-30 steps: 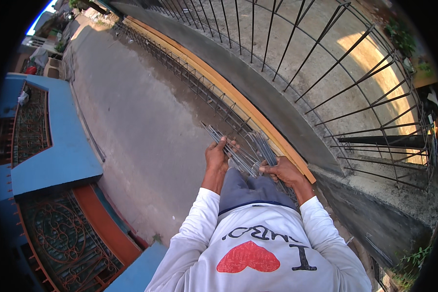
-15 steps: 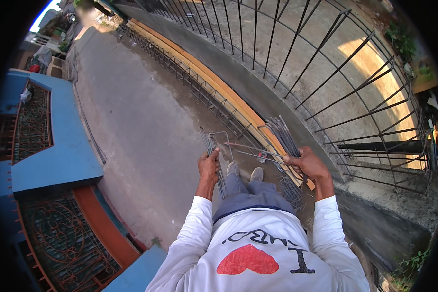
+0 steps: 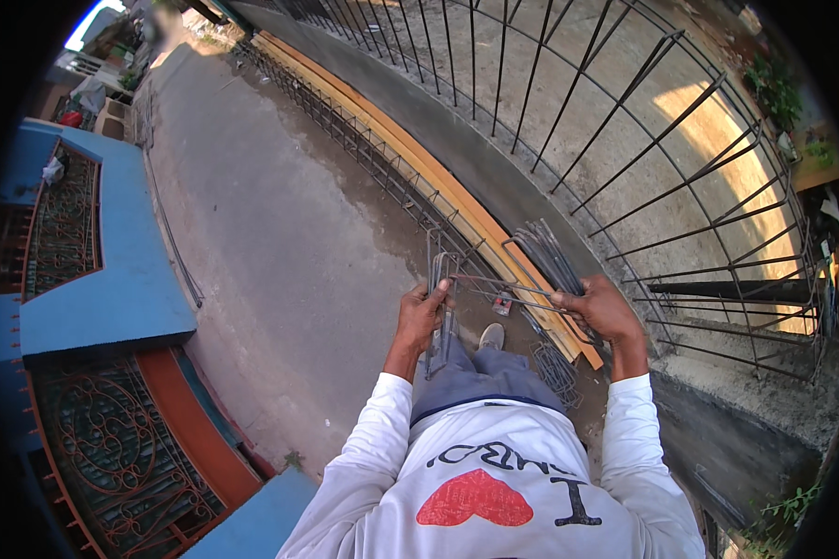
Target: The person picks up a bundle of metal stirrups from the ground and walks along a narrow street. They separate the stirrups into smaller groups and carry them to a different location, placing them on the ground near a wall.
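My left hand (image 3: 418,324) is closed around a few bent steel stirrups (image 3: 444,268), its thumb lying along the upright wires. In my right hand (image 3: 604,309) is a thicker bundle of steel stirrups (image 3: 546,255), gripped at one side with the loops fanning up and away. One or two thin rods reach from the right-hand bundle across to the stirrups at my left hand. Whether they touch there, I cannot tell. Both hands are held above my legs, in front of my waist.
Yellowish timber boards (image 3: 401,154) and a long rebar cage (image 3: 345,135) lie along the low concrete wall (image 3: 475,154). More stirrups (image 3: 556,373) rest on the ground by my feet. An upright rebar grid (image 3: 662,140) curves on the right; a blue wall (image 3: 112,270) stands left.
My left hand has moved right and slightly up with its stirrups, closer to the right hand. The right hand has shifted only a little.
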